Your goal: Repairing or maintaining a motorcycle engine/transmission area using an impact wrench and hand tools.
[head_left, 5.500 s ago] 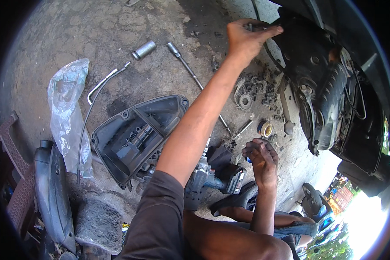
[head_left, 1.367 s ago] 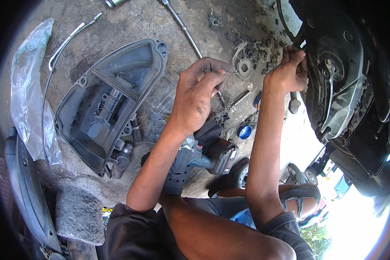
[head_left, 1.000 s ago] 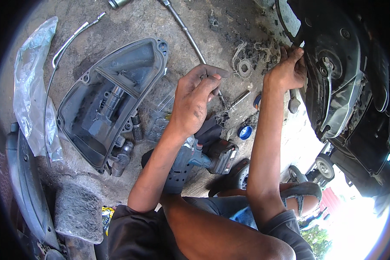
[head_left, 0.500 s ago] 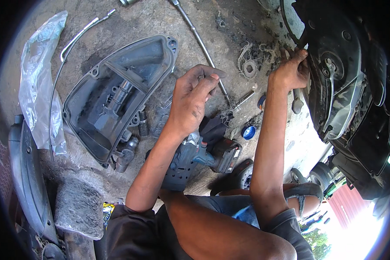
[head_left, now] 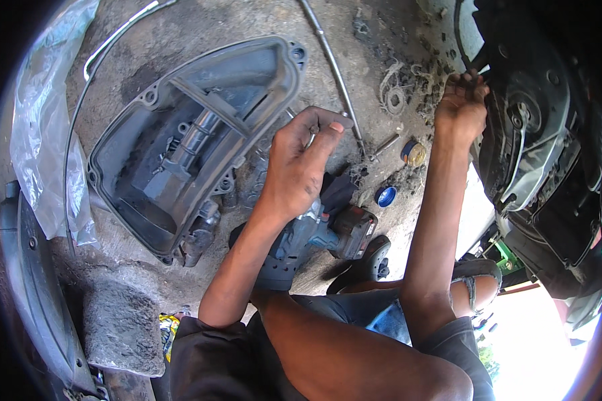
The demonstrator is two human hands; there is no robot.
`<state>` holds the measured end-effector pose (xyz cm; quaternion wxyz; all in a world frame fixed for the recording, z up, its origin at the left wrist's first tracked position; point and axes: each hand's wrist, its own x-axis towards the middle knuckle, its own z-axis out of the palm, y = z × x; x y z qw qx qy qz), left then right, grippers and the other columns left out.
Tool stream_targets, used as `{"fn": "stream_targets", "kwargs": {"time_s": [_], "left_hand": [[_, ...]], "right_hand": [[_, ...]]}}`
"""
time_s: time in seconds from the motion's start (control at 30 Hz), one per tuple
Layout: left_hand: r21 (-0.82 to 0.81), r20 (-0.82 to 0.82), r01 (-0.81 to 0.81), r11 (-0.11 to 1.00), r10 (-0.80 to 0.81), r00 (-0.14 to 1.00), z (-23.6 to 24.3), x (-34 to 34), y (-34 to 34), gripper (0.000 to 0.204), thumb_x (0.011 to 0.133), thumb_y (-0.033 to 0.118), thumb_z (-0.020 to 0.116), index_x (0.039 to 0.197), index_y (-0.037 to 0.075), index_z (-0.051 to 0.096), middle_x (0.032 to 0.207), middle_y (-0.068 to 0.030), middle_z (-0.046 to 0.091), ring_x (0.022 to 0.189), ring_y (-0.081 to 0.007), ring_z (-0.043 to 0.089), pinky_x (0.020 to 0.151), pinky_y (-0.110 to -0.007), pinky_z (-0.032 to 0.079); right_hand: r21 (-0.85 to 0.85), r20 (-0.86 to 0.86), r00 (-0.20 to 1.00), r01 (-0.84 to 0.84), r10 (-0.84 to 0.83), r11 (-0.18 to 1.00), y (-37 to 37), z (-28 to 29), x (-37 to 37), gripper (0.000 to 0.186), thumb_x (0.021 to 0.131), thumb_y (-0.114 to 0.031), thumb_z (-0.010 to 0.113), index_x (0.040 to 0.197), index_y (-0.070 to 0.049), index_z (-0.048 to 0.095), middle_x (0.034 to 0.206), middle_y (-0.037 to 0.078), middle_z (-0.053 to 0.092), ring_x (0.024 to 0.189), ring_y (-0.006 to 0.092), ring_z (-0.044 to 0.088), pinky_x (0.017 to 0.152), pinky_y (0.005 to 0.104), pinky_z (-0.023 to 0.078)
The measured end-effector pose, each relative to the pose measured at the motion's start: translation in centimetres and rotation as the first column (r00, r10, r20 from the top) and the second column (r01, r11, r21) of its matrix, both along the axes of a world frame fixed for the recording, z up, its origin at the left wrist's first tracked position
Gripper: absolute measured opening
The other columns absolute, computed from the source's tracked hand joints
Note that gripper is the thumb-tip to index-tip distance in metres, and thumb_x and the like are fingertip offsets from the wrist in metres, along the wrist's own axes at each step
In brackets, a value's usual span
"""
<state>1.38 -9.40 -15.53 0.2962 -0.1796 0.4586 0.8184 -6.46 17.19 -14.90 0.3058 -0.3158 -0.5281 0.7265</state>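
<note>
Hands apart: left hand [head_left: 297,164] half-curled near a power tool [head_left: 299,239], right hand [head_left: 460,112] beside the machine [head_left: 545,130], grips unclear; a swinging forearm [head_left: 436,227] could tip the tin [head_left: 416,154].

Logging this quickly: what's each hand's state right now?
Left hand: closed in a pinch; contents unclear.
Right hand: partly curled; whether it holds anything cannot be told.

Stained concrete floor [head_left: 241,20]: dark open casing [head_left: 254,75], clear plastic bag [head_left: 43,134], long metal rod [head_left: 334,69], blue cap [head_left: 385,196].
</note>
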Motion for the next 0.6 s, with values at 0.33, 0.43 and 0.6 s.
{"fn": "stream_targets", "kwargs": {"time_s": [0.33,0.43,0.6], "left_hand": [[-0.022,-0.005,0.053,0.998,-0.053,0.999,-0.4,-0.1,-2.3,0.024,0.094,0.023,0.051,0.093,0.000,0.059,0.070,0.0017,0.048,0.065,-0.0050,0.040,0.060,-0.023,0.035],[0.006,0.016,0.074,0.997,-0.074,0.997,-0.6,0.0,-1.9,0.025,0.095,0.023,0.051,0.092,0.000,0.059,0.070,0.0015,0.048,0.065,-0.0047,0.040,0.060,-0.023,0.035],[0.055,0.039,0.085,0.995,-0.087,0.995,-0.8,0.1,-1.0,0.025,0.095,0.023,0.051,0.091,0.000,0.059,0.070,0.0015,0.049,0.066,-0.0048,0.040,0.061,-0.023,0.035]], "right_hand": [[-0.662,-0.145,0.988,-0.130,0.043,0.739,0.0,3.0,-0.1,0.023,0.096,-0.015,0.033,0.103,-0.002,0.051,0.086,0.006,0.058,0.071,0.0165,0.051,0.071,0.0347,0.037],[-0.587,-0.105,0.993,-0.111,0.060,0.802,0.6,2.6,0.3,0.022,0.096,-0.015,0.036,0.103,-0.001,0.051,0.087,0.007,0.058,0.071,0.0165,0.050,0.071,0.0346,0.038],[-0.500,-0.016,1.000,0.004,-0.013,0.866,0.8,2.8,0.3,0.017,0.093,-0.011,0.046,0.103,0.002,0.050,0.088,0.011,0.057,0.073,0.0171,0.050,0.072,0.0341,0.040]]}}
